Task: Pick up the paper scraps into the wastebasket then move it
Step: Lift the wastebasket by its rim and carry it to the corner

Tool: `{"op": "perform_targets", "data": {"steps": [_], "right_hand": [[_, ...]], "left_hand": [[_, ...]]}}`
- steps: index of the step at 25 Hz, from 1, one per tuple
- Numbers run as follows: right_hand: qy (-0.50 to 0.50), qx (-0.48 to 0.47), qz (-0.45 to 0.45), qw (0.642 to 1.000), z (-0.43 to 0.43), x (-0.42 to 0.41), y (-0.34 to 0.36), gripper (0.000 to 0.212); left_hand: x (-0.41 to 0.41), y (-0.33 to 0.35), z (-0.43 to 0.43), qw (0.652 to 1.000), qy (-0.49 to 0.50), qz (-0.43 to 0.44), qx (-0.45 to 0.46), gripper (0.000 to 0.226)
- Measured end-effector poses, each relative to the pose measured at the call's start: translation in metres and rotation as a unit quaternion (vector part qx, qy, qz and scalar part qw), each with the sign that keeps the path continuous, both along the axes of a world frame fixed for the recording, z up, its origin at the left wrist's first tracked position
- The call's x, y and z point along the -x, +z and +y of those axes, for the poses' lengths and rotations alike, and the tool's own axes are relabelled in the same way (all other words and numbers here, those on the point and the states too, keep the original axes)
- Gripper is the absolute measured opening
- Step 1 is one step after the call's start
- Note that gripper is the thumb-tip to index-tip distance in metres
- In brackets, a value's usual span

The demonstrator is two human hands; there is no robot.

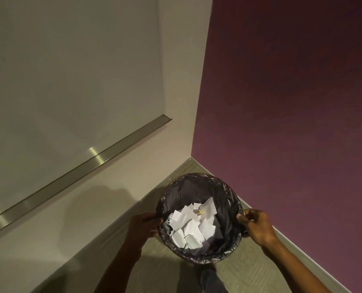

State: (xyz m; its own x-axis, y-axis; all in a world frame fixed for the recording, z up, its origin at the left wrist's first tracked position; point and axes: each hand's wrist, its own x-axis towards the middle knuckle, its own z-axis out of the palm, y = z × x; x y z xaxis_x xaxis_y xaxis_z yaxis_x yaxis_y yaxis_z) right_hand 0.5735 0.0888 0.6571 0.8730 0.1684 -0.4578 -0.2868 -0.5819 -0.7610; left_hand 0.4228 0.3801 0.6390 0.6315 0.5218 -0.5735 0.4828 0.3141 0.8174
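— What's in the wastebasket [222, 187]?

— A heap of white paper scraps [193, 226], lying loose in the bottom on a dark plastic liner [188, 187] that is folded over the round rim.

— Where is it?

— In the corner of the room, over the carpet floor [171, 269], between the pale wall [112, 208] and the purple wall [292, 102]. I cannot tell whether it rests on the floor.

— And the hands?

— Apart, one on each side. The left hand [143, 226] grips the rim on the left, fingers curled round it. The right hand [257, 226] pinches the rim on the right.

— Anything else?

— A metal rail [74, 174] runs along the pale wall.
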Motion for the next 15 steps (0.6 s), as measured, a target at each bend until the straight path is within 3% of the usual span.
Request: {"op": "perform_targets", "data": {"steps": [8,15], "right_hand": [[0.016,0.012,0.040,0.999,0.022,-0.114,-0.030,0.013],[0.035,0.032,0.088,0.995,0.037,-0.203,-0.097,0.004]], "left_hand": [[-0.105,-0.018,0.009,0.997,0.026,0.074,-0.006,0.016],[-0.196,-0.065,0.023,0.988,0.018,0.154,-0.020,0.018]]}}
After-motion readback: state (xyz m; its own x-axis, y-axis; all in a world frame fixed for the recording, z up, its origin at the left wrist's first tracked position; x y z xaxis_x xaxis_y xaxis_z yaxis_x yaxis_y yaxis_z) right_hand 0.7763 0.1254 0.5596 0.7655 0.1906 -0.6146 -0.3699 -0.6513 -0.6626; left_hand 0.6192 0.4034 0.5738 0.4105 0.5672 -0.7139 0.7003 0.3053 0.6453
